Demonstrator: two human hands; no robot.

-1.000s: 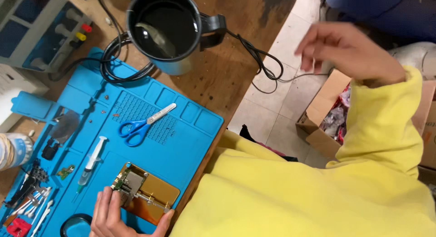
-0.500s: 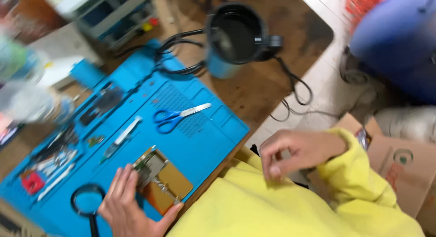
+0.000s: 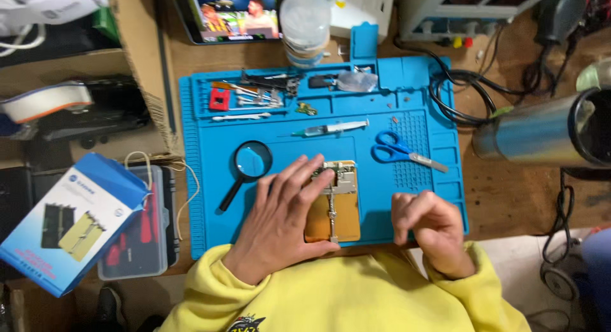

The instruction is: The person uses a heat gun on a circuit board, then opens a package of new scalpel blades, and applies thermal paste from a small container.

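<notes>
My left hand [image 3: 280, 221] lies flat with spread fingers on an opened gold phone [image 3: 334, 201], whose circuit board shows at its far end. The phone rests on a blue silicone work mat [image 3: 407, 198]. My right hand [image 3: 428, 229] hovers just right of the phone at the mat's near edge, fingers curled with thumb and forefinger pinched; whether something tiny sits between them I cannot tell. Yellow sleeves cover both arms.
On the mat lie a black magnifying glass [image 3: 248, 166], blue scissors [image 3: 401, 151], a syringe [image 3: 331, 127] and several small tools [image 3: 254, 93]. A steel kettle [image 3: 541, 135] and cables [image 3: 464, 90] are at the right. A blue box [image 3: 70, 224] and clear case [image 3: 140, 243] sit left.
The view has swung round to face the mat squarely. My right hand came down from beyond the table's edge to the mat beside the phone. My left hand stayed on the phone.
</notes>
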